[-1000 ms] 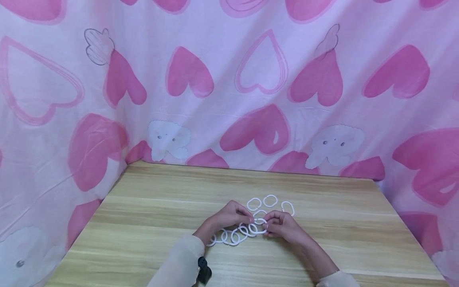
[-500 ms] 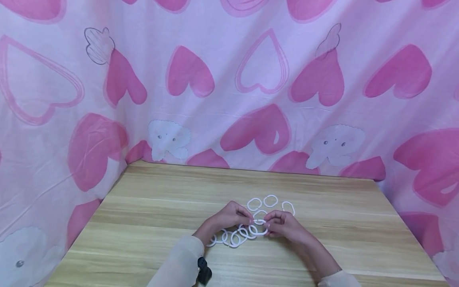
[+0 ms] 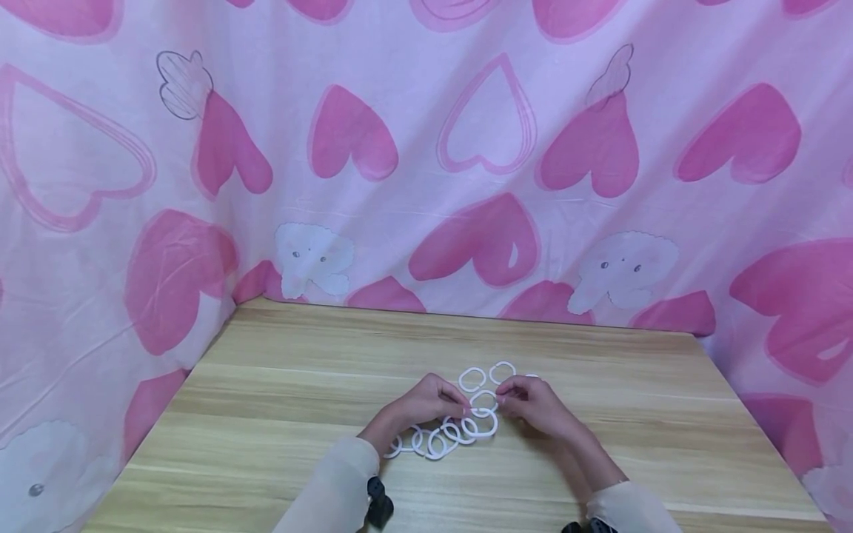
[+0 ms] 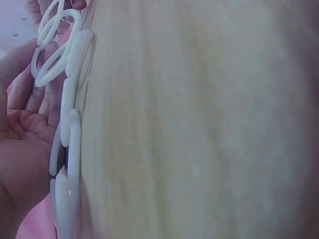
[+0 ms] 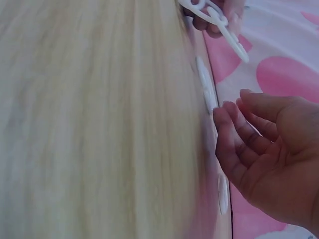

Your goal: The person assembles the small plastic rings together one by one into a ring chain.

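Note:
A chain of several white plastic oval links (image 4: 73, 149) runs along the table from under my left wrist. My left hand (image 3: 426, 400) pinches its end link (image 5: 230, 39) between thumb and fingers, tilted up off the wood. My right hand (image 3: 536, 406) is just to the right, fingers loosely bent and thumb apart, holding nothing. Its fingertips are at the right edge of a loose white link (image 5: 206, 84) lying flat behind the chain; whether they touch it I cannot tell. In the head view, part of the chain is hidden by my left hand.
Farther back on the wooden table (image 3: 300, 370) lie a loose link (image 3: 474, 369) and another (image 3: 492, 374). A third loose link (image 3: 532, 376) is mostly covered by my right hand. A pink heart-patterned curtain (image 3: 413, 96) stands behind the table and along its sides.
My right hand has let go of the chain's end link and moved slightly away from me, to the nearest loose link. My left hand has stayed in place, still pinching the end link.

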Motion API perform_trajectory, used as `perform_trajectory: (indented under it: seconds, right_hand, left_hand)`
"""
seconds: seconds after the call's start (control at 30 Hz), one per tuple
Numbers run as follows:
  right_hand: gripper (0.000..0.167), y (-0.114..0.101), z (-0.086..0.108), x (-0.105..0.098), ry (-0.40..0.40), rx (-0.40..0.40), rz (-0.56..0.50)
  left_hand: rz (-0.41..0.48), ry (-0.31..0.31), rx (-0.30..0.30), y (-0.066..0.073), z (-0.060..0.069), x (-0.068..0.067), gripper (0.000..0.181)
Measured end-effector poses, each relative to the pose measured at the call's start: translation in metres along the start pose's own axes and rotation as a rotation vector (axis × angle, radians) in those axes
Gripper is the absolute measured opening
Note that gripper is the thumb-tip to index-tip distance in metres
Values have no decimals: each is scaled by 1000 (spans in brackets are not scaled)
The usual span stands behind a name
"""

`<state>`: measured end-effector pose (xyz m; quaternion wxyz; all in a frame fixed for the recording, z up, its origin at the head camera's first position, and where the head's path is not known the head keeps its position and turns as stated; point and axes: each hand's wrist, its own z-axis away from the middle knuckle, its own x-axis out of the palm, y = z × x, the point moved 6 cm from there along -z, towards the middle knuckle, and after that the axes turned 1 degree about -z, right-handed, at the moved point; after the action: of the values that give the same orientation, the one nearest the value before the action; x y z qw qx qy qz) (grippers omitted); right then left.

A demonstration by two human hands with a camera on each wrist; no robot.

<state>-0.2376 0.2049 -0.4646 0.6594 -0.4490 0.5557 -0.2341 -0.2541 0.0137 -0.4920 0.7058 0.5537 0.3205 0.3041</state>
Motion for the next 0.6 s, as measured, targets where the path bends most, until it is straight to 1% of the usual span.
perform_trajectory:
  seconds: [0.03,0.13,0.33,0.5,0.6]
  right_hand:
    - [16,-1,-2,2,4,-14,41]
    - [12,-4,-9,7,-3,-46,123]
    - [12,-7,-21,13,-38,-62,210]
    - [17,-14,-27,17,-59,-144,313]
    - [18,-16,-28,18,-73,-186,363]
  left_hand:
    - [-1,1,0,0,0,0,18]
    - [-6,-2,11,-1,-1,0,19]
    - [7,-11,11,-3,-2,1,19]
    - [2,-16,32,-2,-2,0,19]
    - [0,-16,27,-3,-2,0,19]
